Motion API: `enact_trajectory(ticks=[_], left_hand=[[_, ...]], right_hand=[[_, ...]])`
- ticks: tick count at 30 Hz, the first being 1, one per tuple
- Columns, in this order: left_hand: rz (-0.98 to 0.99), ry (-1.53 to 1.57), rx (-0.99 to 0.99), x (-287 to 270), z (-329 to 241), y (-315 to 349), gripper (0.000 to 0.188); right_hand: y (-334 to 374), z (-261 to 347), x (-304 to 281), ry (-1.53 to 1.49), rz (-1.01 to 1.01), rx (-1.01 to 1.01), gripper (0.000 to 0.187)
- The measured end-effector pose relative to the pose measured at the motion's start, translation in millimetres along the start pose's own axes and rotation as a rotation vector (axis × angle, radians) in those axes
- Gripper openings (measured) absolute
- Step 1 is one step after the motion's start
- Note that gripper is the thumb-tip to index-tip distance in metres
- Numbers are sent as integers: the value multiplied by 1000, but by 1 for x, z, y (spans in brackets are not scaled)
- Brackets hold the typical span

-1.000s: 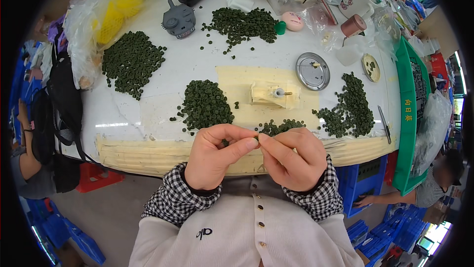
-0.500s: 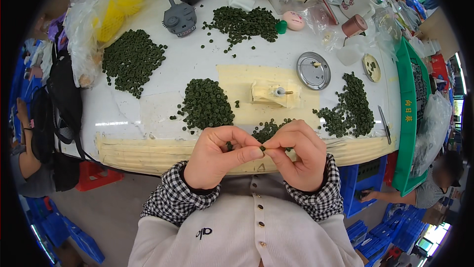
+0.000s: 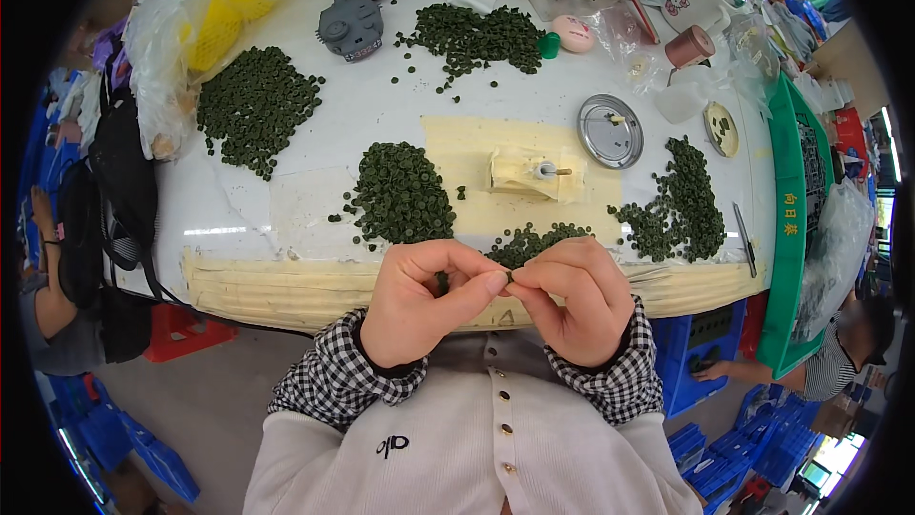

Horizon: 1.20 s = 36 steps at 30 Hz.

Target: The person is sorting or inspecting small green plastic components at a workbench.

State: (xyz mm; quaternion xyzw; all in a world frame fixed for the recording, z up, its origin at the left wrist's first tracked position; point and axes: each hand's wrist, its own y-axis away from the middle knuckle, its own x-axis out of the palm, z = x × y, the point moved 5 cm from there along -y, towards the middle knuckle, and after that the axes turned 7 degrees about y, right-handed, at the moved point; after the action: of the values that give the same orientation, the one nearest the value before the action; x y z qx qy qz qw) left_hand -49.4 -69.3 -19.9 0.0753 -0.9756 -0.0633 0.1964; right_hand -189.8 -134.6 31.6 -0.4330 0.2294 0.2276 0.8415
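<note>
Thumb and forefinger of my left hand [image 3: 419, 301] pinch a small dark green round part [image 3: 509, 278] from one side. My right hand [image 3: 579, 298] grips the same part from the other side, fingertips nearly meeting, so most of it is hidden. Just beyond my hands lies a small heap of like green parts [image 3: 534, 242], partly covered by my fingers. A larger heap of small green wheel-like parts [image 3: 404, 193] is beyond my left hand. Straight ahead, a tape-wrapped block [image 3: 519, 177] holds an upright white tube with a brownish rod sticking out sideways.
More green heaps lie at far left [image 3: 255, 105], far middle [image 3: 477, 39] and right [image 3: 681, 201]. A grey toy tank turret [image 3: 350, 27], a round metal dish [image 3: 610, 131], a pen [image 3: 743, 239] and a green crate [image 3: 787, 229] surround them. At right, a co-worker's arm [image 3: 753, 374] reaches toward a blue crate.
My fingertips have closed tighter around the small green part, which shows less now. The view has shifted slightly. The co-worker's hand at right has moved a little at the blue crate.
</note>
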Motion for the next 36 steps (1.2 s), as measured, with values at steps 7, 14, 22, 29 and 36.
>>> enact_trajectory(ticks=[7,14,22,29,36], left_hand=[[-26,-4,44,0,0,0,8],[-26,-30,52,0,2,3,8],[-46,-47,87,0,0,6,6],[-120,195,-72,-5,8,7,7],[-332,335,-88,-50,-5,16,8]], right_hand=[[0,-2,2,-135,35,162,21],[10,-14,8,-553,134,555,14],[11,-13,11,-584,169,577,12],[10,-12,17,-519,101,577,14],[4,-19,-4,-110,95,462,15]])
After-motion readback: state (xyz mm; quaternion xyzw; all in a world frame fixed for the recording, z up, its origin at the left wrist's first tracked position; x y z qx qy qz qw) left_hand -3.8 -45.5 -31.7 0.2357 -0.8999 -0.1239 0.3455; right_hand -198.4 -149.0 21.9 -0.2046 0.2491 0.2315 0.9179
